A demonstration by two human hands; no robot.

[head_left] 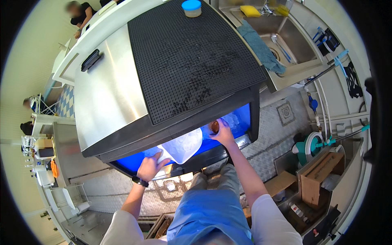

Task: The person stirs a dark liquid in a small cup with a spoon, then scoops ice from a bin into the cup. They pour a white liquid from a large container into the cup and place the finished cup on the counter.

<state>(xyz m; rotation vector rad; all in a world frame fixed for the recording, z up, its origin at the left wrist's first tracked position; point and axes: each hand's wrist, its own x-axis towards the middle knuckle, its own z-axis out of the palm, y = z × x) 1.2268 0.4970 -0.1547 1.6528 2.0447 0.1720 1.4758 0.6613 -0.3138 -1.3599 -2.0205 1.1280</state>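
Note:
My left hand point(150, 166) grips a white plastic ice scoop point(185, 156) at its left end, thumb over the edge. Ice point(183, 144) fills the scoop, which lies at the mouth of an ice bin with a blue interior point(200, 150). My right hand point(225, 133) is wrapped around a dark brown round vessel point(215, 126), just right of the scoop. Its contents cannot be made out. More loose ice point(232, 120) lies behind that hand. The bin's upper part hides the back of the interior.
A black rubber mat point(190, 58) covers the top, bearing a blue-lidded tub point(192, 9). A metal sink point(294, 39) with a blue-grey cloth point(260, 46) adjoins at right. A black handle-like object point(91, 60) rests on the steel panel. Cardboard boxes point(317, 180) stand lower right. People sit beyond the counter.

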